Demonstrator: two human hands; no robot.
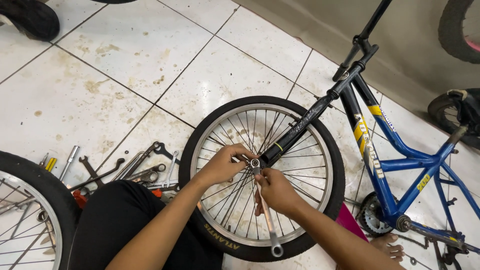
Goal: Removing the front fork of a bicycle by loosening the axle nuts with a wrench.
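Both hands meet at the wheel hub (255, 163): right hand (275, 191) grips spanner (265, 212), left hand (223, 164) fingers' grip hidden.

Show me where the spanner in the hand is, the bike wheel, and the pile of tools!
spanner (268, 223), head view, middle of its shaft
bike wheel (336, 165), head view, black tyre's right side
pile of tools (145, 169), head view, spanners on the floor

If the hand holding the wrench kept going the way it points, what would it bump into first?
Probably the axle nut at the wheel's middle. The right hand points up along the wrench, whose ring end sits there, by the left hand.
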